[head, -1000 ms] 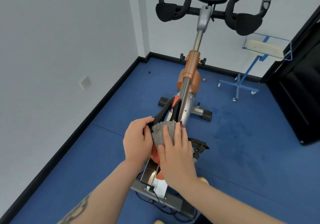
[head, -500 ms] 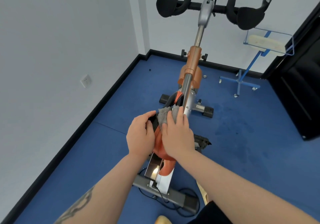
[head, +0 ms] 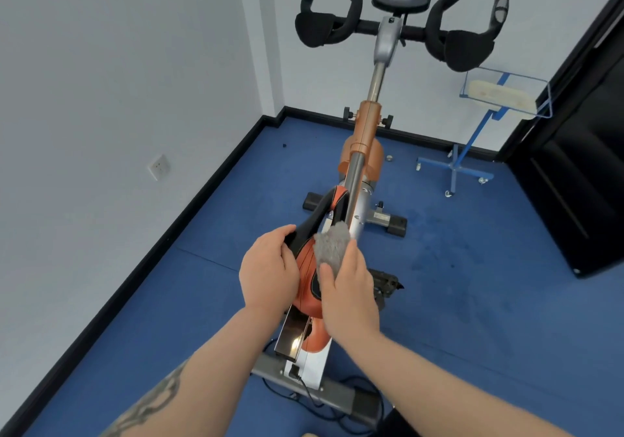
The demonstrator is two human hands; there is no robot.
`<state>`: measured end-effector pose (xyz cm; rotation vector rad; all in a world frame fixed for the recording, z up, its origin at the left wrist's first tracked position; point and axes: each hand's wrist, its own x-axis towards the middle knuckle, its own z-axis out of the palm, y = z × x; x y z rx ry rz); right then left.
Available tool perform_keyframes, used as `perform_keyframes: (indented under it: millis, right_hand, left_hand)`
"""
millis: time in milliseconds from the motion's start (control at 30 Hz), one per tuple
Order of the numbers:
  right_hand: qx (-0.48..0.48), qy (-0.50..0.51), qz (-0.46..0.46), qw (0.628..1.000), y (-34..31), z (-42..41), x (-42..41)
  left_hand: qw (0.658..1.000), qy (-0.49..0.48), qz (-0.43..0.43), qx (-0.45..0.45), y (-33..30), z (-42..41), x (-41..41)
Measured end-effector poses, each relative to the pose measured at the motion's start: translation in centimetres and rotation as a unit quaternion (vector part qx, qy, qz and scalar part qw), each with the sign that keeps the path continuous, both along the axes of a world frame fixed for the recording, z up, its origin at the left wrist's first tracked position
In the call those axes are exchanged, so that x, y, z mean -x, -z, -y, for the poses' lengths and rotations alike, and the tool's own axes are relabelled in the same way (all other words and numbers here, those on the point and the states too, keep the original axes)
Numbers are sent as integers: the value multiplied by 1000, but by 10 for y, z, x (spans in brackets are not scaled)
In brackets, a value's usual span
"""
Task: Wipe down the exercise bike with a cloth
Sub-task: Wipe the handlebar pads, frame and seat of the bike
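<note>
My left hand (head: 268,268) curls over the left edge of the bike (head: 363,153) saddle (head: 309,261), gripping it. My right hand (head: 351,284) presses the grey cloth (head: 332,246) onto the saddle's right side, fingers seemingly bent round it, though they're partly hidden. The bike stands on blue floor (head: 472,284) near the room's corner.

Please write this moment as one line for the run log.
step: wiping saddle | left hand: grips saddle edge | right hand: holds grey cloth on saddle
</note>
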<state>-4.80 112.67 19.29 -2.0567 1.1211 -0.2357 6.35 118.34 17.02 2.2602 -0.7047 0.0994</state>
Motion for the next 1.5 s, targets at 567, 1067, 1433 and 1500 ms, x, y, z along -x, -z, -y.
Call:
perform_keyframes:
  millis: [567, 1067, 1433, 1500]
  right_hand:
    - [73, -72, -52, 993, 14, 72, -73]
    - [190, -401, 105, 890, 18, 161, -90]
    - [333, -547, -18, 768, -2, 173, -112]
    - [260, -599, 59, 755, 1, 146, -99]
  left_hand:
    - [985, -45, 5, -165, -9, 27, -5]
    - [971, -212, -22, -112, -16, 31, 12]
    - [900, -395, -88, -165, -16, 59, 57]
    - [892, -410, -100, -159, -14, 61, 68]
